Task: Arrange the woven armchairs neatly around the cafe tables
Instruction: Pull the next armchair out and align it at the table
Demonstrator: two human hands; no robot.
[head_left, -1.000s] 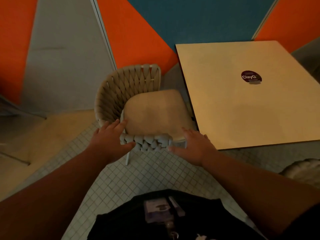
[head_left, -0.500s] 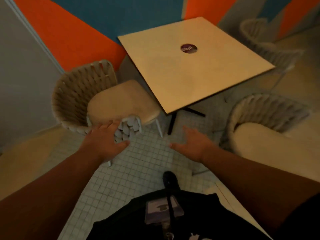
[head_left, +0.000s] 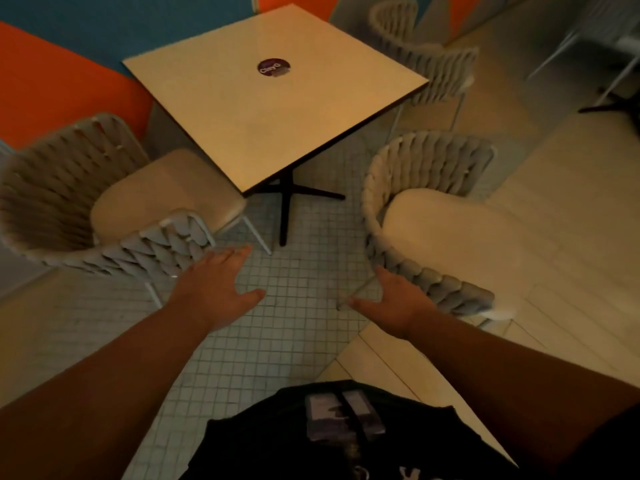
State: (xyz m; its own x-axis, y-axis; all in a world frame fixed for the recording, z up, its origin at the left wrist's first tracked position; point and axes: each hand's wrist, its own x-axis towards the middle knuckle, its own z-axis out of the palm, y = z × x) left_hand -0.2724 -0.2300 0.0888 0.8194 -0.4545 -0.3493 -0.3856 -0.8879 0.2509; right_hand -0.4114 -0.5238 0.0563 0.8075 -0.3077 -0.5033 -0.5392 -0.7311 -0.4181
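Armchairs (head_left: 86, 202) (head_left: 429, 216): woven rope-like strapping over thin pale metal legs; seat cushions of matt cloth. Table top (head_left: 273, 109): smooth, matt, dark-edged; base (head_left: 287, 202) of black metal. Floor (head_left: 277, 327): small pale mosaic tiles beside smooth wood-look planks (head_left: 571, 209).

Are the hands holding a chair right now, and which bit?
Neither grips anything. The left hand is open beside the left armchair; the right hand is open at the right armchair armrest.

Round dark sticker (head_left: 273, 67) on table (head_left: 242, 109), upper middle of frame, reads "ClayG"; smaller print below it illegible.
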